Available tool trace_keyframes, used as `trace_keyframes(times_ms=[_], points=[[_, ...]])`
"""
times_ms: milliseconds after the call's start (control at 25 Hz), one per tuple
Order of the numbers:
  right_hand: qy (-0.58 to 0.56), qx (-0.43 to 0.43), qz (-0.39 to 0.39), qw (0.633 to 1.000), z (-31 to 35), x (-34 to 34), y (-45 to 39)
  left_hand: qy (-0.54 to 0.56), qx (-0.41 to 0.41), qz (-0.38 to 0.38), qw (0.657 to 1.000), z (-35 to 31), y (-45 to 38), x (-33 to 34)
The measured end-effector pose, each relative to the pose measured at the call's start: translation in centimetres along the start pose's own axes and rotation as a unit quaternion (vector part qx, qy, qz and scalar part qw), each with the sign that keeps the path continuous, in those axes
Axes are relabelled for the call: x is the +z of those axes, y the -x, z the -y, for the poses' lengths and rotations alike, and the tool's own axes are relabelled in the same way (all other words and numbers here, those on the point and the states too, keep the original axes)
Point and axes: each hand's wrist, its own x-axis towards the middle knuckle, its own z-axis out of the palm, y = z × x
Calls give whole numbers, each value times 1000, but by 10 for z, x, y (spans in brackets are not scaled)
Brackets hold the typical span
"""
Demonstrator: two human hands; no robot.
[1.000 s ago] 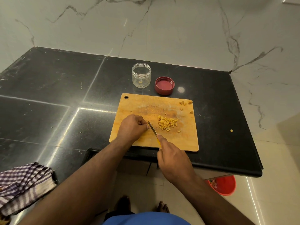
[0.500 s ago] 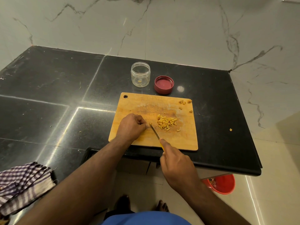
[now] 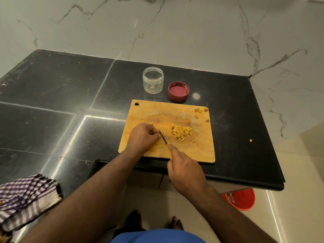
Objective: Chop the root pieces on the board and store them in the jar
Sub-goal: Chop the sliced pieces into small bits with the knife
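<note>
A wooden cutting board [image 3: 201, 151] lies on the black counter. A heap of chopped yellow root pieces [image 3: 181, 132] sits mid-board; a few scraps [image 3: 200, 110] lie at its far right corner. My left hand [image 3: 142, 136] rests curled on the board and pinches a small root piece at the blade; the piece is mostly hidden under the fingers. My right hand [image 3: 185, 170] grips a small knife [image 3: 163, 137], its blade tip down against my left fingertips. A clear open jar [image 3: 153, 80] stands behind the board with a few bits inside. Its red lid [image 3: 178, 91] lies upturned beside it.
A checked cloth [image 3: 24, 195] lies on the counter at the near left. A red bucket [image 3: 241, 199] stands on the floor under the counter's right edge. One yellow crumb [image 3: 250, 140] lies on the counter to the right of the board. Marble wall behind.
The knife blade has shifted left, away from the heap, up against my left fingertips. A few cut bits now lie just right of the blade.
</note>
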Motion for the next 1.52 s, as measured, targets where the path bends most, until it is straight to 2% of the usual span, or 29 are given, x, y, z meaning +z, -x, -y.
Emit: trace_keyframes(times_ms=[240,480,960,1320,1520], points=[[8,10,25,1000,-5,0,16,-2,1,-9,1000,1,0,3],[-23,-1,-25,999,-5,-5,20,-6,2,-1,1000,2,0,1],[-5,16,15,1000,0,5,6,12,-13,0,1000,-1,1,-1],[-39,10,-25,999,-5,-2,23,4,-4,9,1000,1,1,-2],[-36,12,-6,999,1,2,10,6,-5,4,1000,-2,3,-4]])
